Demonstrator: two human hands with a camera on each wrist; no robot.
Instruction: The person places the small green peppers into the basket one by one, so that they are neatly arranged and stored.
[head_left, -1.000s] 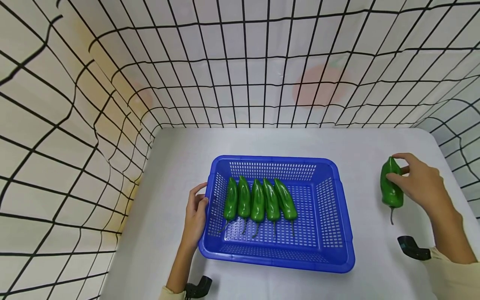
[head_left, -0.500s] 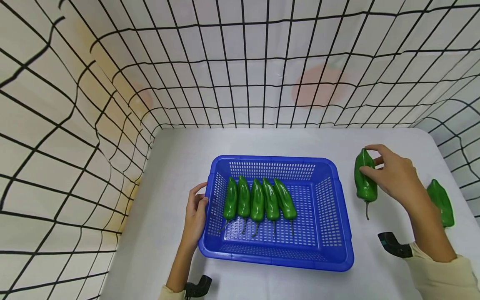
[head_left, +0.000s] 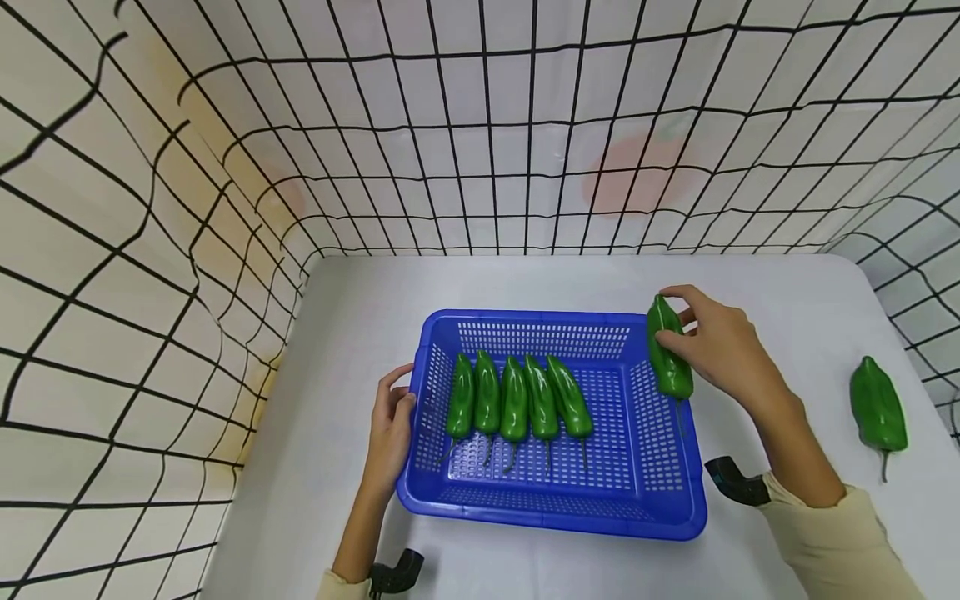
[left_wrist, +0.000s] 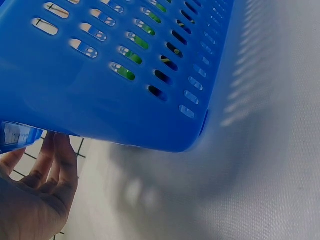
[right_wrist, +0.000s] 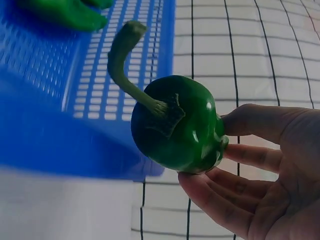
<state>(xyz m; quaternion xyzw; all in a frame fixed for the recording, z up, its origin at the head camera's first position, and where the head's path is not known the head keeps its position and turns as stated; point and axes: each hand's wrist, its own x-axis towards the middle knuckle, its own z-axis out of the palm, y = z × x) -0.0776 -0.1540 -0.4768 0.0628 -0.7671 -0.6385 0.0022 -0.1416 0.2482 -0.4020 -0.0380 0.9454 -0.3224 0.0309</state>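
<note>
A blue plastic basket (head_left: 551, 523) with slotted walls stands on the white table. Several green peppers (head_left: 515, 400) lie side by side in its left half, stems toward the front. My left hand (head_left: 391, 429) grips the basket's left rim, its fingers beneath the lip in the left wrist view. Above the basket's right wall, my right hand (head_left: 712, 337) pinches another green pepper (head_left: 667, 354) between thumb and fingers. That pepper's curved stem (right_wrist: 120, 65) points toward the camera in the right wrist view.
One more green pepper (head_left: 878, 404) lies on the table to the right of the right forearm. Black wire mesh (head_left: 510, 150) encloses the back and sides of the white tabletop (head_left: 337, 317). A black wrist camera (head_left: 735, 481) sits beside the right sleeve.
My right hand has carried its pepper leftward from the table's right side to the basket's right wall, uncovering the pepper left on the table. My left hand and the basket stay about still.
</note>
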